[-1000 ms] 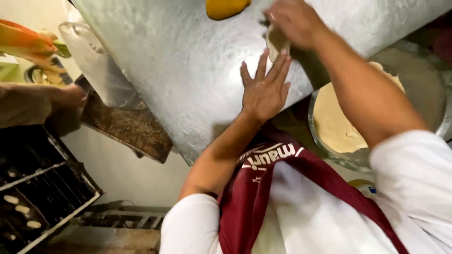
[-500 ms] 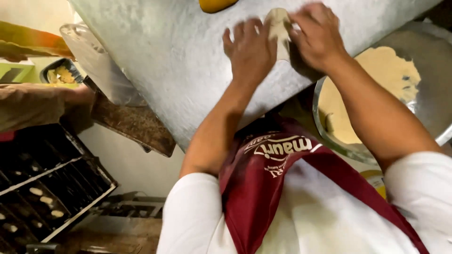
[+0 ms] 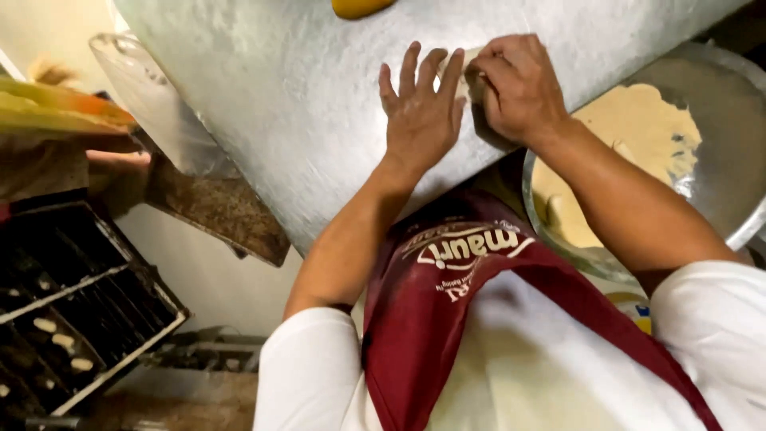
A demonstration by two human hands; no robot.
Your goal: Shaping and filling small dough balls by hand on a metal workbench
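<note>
Closing in since a second ago, left hand [image 3: 420, 112] spread flat and right hand [image 3: 517, 86] curled now press the dough piece [image 3: 471, 73] on the counter [image 3: 263, 104].

Floured metal table [image 3: 263, 96]; pale dough piece [image 3: 471, 68], yellow dough lump [image 3: 359, 7], hands on it

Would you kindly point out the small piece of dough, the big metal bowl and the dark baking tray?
Piece of dough [image 3: 466, 73], head view: pale strip showing between the hands.
Metal bowl [image 3: 738, 152], head view: bare inner wall.
Baking tray [image 3: 120, 319], head view: dark ribbed bed.
</note>
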